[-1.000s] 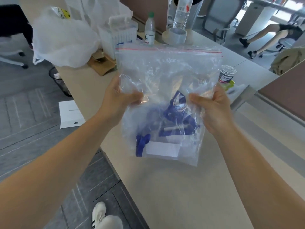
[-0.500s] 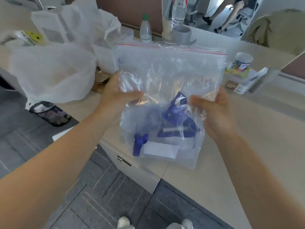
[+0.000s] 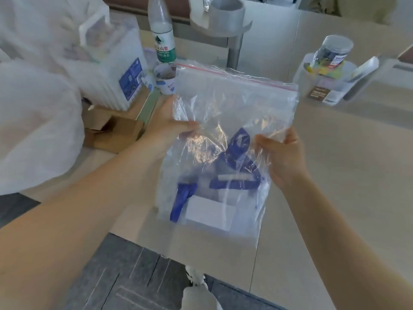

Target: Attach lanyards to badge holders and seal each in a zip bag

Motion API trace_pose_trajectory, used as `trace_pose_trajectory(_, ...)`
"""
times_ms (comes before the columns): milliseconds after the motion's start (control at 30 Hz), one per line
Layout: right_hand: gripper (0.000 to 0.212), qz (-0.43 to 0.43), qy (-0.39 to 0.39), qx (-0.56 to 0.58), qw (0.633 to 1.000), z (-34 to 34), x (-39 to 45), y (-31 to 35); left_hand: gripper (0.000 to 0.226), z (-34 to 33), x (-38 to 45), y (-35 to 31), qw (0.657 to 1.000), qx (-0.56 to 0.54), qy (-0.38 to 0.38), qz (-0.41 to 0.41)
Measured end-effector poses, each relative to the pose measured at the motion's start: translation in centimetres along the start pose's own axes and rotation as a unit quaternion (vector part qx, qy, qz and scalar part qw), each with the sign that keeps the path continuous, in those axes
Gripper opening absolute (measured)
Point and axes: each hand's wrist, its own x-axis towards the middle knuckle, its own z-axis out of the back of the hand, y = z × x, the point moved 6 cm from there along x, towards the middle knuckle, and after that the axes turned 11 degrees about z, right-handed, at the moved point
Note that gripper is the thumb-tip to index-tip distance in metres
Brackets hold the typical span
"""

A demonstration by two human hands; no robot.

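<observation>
I hold a clear zip bag (image 3: 237, 101) with a red seal line upright above the beige table (image 3: 348, 166). My left hand (image 3: 169, 126) grips its left edge at mid height. My right hand (image 3: 283, 157) grips its right edge, thumb in front of the plastic. Inside the bag, a bunched blue lanyard (image 3: 237, 166) lies in the lower half. A badge holder with a white card (image 3: 207, 212) rests at the bottom, a blue clip piece beside it on the left.
A large white plastic bag (image 3: 35, 126) and a clear storage box (image 3: 111, 63) stand at left, with cardboard boxes (image 3: 116, 133) below. A water bottle (image 3: 162, 34), a small cup (image 3: 165, 79), a tape roll (image 3: 228, 13) and a jar (image 3: 333, 52) stand behind. Grey floor lies below the table edge.
My view has swung to the right and closer to the table. The bag stays held in both hands, now lower and tilted, its top leaning away to the right.
</observation>
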Motion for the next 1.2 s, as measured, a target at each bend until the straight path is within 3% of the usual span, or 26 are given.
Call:
trace_pose_trajectory(100,0.033,-0.002,-0.018,-0.022,1.000,0.1,3.5,-1.4,0.063,-0.9,5.0,0.6,0.999,0.029,0.023,0.021)
trace_pose_trajectory(300,0.037,-0.001,-0.047,-0.092,0.995,0.0,9.5,-4.0,0.053,-2.4,11.7,1.0,0.997,0.074,0.019,0.016)
trace_pose_trajectory(467,0.026,0.023,-0.082,-0.218,0.972,0.7,13.8,-5.2,0.050,-4.2,16.7,2.2,0.993,0.104,0.045,0.036)
trace_pose_trajectory(600,0.044,0.036,-0.103,-0.272,0.956,1.6,15.4,-6.1,0.060,-5.6,19.2,3.2,0.983,0.175,0.052,0.010)
trace_pose_trajectory(733,0.047,0.045,-0.117,-0.309,0.943,2.1,16.2,-6.6,0.062,-6.6,20.5,3.5,0.971,0.233,0.055,-0.012)
trace_pose_trajectory(800,0.061,0.049,-0.116,-0.332,0.935,2.1,16.4,-6.8,0.065,-6.6,21.0,3.8,0.963,0.265,0.054,-0.006)
trace_pose_trajectory(933,0.087,0.037,-0.091,-0.459,0.883,2.3,16.6,-7.2,0.081,-6.4,21.5,4.1,0.925,0.376,0.029,-0.043)
trace_pose_trajectory(1067,0.082,-0.009,-0.058,-0.610,0.790,2.5,16.5,-7.4,0.085,-6.1,22.1,4.7,0.862,0.503,0.012,-0.056)
trace_pose_trajectory(1133,0.076,-0.032,-0.034,-0.642,0.765,2.2,16.4,-7.5,0.088,-6.1,22.1,5.1,0.846,0.530,0.026,-0.053)
trace_pose_trajectory(1200,0.074,-0.032,-0.031,-0.644,0.764,2.1,16.2,-7.1,0.092,-6.0,22.3,5.0,0.838,0.543,0.031,-0.047)
